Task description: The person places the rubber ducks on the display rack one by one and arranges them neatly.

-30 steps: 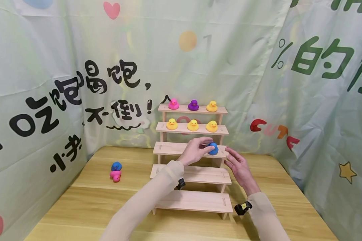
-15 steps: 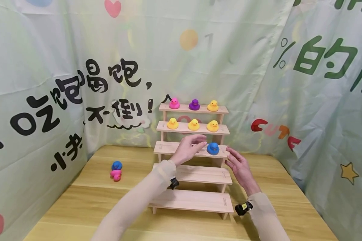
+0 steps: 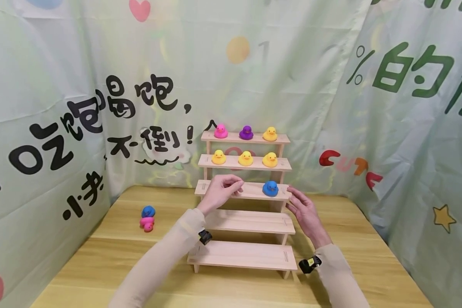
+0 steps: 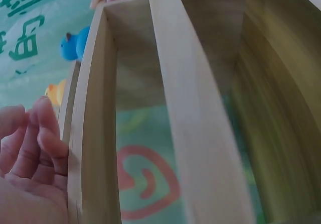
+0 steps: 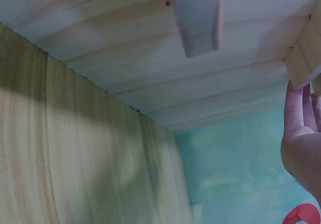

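Observation:
A blue rubber duck (image 3: 270,188) sits at the right of the middle step of a wooden tiered shelf (image 3: 246,254). My left hand (image 3: 220,193) hovers by the left half of that step, apart from the duck, its fingers loosely bent around nothing. In the left wrist view, this hand (image 4: 32,158) is beside the step's edge, with the blue duck (image 4: 77,44) beyond. My right hand (image 3: 307,217) rests its fingertips on the right end of the same step; the right wrist view shows its fingers (image 5: 295,106) against the wood.
Pink (image 3: 221,131), purple (image 3: 246,133) and yellow (image 3: 270,134) ducks line the top step. Three yellow ducks (image 3: 246,158) stand one step below. On the table (image 3: 119,265) at left lie a blue duck (image 3: 148,211) and a tipped pink duck (image 3: 147,224), touching.
My left hand has let go of the blue duck and moved left along the middle step. The duck stays there; my right hand keeps its place.

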`<state>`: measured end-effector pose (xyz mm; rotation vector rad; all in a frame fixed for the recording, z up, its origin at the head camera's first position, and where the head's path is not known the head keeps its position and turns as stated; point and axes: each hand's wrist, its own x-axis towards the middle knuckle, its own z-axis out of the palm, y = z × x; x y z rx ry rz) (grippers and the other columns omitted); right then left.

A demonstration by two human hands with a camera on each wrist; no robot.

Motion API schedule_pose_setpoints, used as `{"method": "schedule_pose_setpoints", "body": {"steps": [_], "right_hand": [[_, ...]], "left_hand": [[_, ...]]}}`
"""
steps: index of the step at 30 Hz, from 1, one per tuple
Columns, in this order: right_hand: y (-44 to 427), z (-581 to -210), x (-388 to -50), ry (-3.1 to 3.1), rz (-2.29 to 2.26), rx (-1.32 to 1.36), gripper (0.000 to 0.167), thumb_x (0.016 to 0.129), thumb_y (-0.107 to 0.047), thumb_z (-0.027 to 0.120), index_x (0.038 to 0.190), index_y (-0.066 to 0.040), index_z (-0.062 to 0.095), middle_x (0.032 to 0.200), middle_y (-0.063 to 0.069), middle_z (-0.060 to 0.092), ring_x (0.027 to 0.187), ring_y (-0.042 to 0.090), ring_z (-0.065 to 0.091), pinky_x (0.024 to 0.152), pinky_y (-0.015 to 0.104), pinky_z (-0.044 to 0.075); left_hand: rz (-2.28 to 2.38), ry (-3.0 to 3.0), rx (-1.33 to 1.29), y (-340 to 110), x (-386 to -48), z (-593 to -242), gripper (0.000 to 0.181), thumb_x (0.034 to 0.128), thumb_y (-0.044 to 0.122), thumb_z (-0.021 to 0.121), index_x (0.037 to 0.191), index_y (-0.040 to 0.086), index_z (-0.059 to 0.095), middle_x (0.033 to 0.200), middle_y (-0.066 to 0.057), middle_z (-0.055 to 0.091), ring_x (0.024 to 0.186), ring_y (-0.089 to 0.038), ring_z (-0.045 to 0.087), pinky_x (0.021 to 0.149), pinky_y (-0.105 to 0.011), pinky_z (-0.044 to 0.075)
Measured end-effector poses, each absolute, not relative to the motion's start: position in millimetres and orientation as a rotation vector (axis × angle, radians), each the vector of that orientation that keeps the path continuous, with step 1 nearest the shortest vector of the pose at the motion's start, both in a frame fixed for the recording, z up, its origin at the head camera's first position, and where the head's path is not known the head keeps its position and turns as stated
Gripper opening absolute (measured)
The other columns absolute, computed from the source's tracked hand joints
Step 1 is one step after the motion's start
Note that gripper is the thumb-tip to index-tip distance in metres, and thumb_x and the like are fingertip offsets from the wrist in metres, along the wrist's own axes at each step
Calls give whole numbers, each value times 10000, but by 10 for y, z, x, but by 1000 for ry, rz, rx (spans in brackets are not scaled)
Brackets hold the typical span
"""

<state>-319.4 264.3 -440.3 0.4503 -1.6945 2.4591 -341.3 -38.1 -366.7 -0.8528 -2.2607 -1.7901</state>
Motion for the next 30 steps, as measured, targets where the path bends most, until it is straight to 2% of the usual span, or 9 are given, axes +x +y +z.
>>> {"method": "schedule_pose_setpoints", "body": {"steps": [4,7,12,17,27,30], "right_hand": [[2645,-4375,-3204,-1699,2453,464,323,1011,-106,534,1327,-103,605,1313,-141,562,1075,24,628,884,227,542],[2654,-4366,-3208,-1705,2450,473,322,1012,-111,533,1326,-97,604,1311,-144,566,1076,21,628,886,230,543],[2655,-4374,-3211,-1711,2460,480,319,1009,-110,540,1319,-88,610,1310,-152,576,1084,25,630,897,241,543],[2643,-4393,-3194,-1716,2464,477,289,1013,-106,531,1274,-149,647,1313,-160,567,1080,24,631,898,238,543],[2667,-4408,-3193,-1701,2464,478,298,1020,-86,507,1274,-163,642,1310,-145,559,1073,20,628,894,225,539],[2661,-4403,-3196,-1716,2460,473,298,1016,-102,521,1287,-155,632,1320,-142,547,1084,20,625,910,234,536]], "left_hand": [[-1810,-2226,-769,-561,-3403,-3662,186,951,230,658,973,58,728,716,-49,697,606,-123,592,588,-248,531],[-1862,-2171,-710,-692,-3390,-3672,211,946,227,666,987,27,720,658,-14,658,545,-106,531,510,-221,460],[-1952,-2112,-579,-913,-3346,-3710,252,944,200,669,1031,-35,698,598,32,593,520,-80,523,463,-205,393],[-1989,-2094,-482,-1102,-3314,-3771,266,935,202,681,1032,-45,693,563,30,551,504,-86,475,428,-198,319],[-2069,-2085,-483,-1455,-3322,-3910,313,939,235,676,1021,-67,673,591,11,545,483,-68,426,430,-180,298],[-2063,-2131,-450,-1623,-3359,-3965,255,940,250,675,973,-3,692,593,26,553,479,-63,431,431,-177,310]]}}
